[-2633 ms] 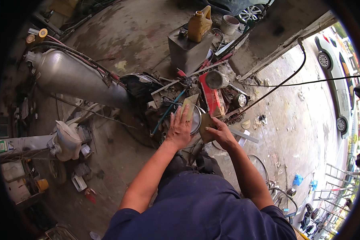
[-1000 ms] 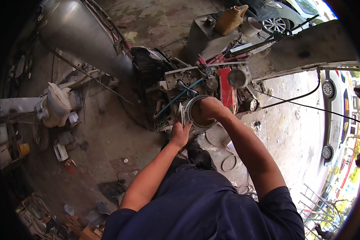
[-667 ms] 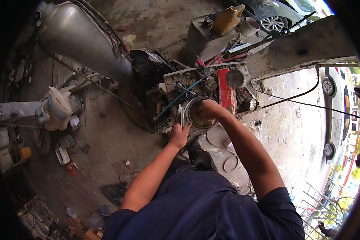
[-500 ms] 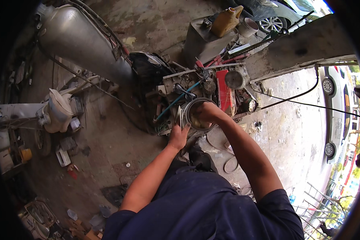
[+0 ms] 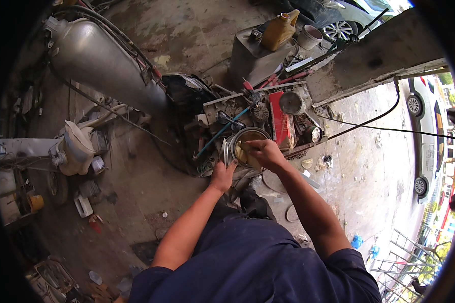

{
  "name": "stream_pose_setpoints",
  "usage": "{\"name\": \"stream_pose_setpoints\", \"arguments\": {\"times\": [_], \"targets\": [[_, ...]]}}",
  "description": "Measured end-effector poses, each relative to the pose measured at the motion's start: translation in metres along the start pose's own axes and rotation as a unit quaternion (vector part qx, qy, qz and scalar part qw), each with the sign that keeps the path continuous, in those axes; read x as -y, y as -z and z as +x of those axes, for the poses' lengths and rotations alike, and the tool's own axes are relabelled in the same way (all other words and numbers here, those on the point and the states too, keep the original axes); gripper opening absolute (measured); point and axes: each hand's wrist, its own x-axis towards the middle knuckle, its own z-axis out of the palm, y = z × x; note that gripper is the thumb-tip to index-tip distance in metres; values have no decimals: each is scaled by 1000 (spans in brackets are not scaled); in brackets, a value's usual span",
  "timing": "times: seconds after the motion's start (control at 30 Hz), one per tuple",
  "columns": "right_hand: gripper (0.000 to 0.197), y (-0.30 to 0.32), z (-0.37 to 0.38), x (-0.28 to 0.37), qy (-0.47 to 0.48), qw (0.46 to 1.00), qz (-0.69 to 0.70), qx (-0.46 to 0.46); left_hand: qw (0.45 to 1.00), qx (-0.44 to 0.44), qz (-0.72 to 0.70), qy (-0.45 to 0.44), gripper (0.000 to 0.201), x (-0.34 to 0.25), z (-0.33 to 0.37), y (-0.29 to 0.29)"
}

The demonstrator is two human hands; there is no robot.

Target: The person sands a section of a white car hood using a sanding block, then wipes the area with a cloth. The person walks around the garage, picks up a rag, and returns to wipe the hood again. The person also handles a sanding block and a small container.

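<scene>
A round metal can (image 5: 260, 132) stands in front of me, its mouth toward me, with pale yellowish paste (image 5: 240, 153) inside. My left hand (image 5: 221, 174) is at the can's left side, its fingers closed round a thin, shiny flat metal piece (image 5: 226, 150) that is held upright against the rim. Whether this is a lid or a plate I cannot tell. My right hand (image 5: 269, 154) is over the can's opening with its fingers closed and pointing inward. What it grips, if anything, is hidden.
Beyond the can is a cluttered stand with a red box (image 5: 281, 118), a blue rod (image 5: 222, 132) and an open tin (image 5: 291, 102). A yellow-brown jug (image 5: 279, 31) tops a metal box. A large grey tank (image 5: 101, 60) lies at the left; a black cable (image 5: 374, 125) crosses the right.
My right hand has come up out of the can's depth and back toward its near right rim, showing more paste. My left hand keeps its hold, shifted slightly left and down.
</scene>
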Motion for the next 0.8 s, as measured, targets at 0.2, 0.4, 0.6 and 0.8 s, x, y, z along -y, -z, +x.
{"name": "stream_pose_setpoints", "arguments": {"times": [0.2,0.4,0.6,0.8], "targets": [[32,-6,-19,8,8,999,38,-38,1000,28,-5,8,49,-1,2,6],[35,11,-26,11,0,1000,22,10,996,67,-47,-17,53,-2,7,12],[40,25,-25,3,-54,993,18,-99,994,56,-81,47,53,15,8,20],[33,-1,-11,8,43,991,-110,-65,999,23,28,15,50,21,7,22]]}}
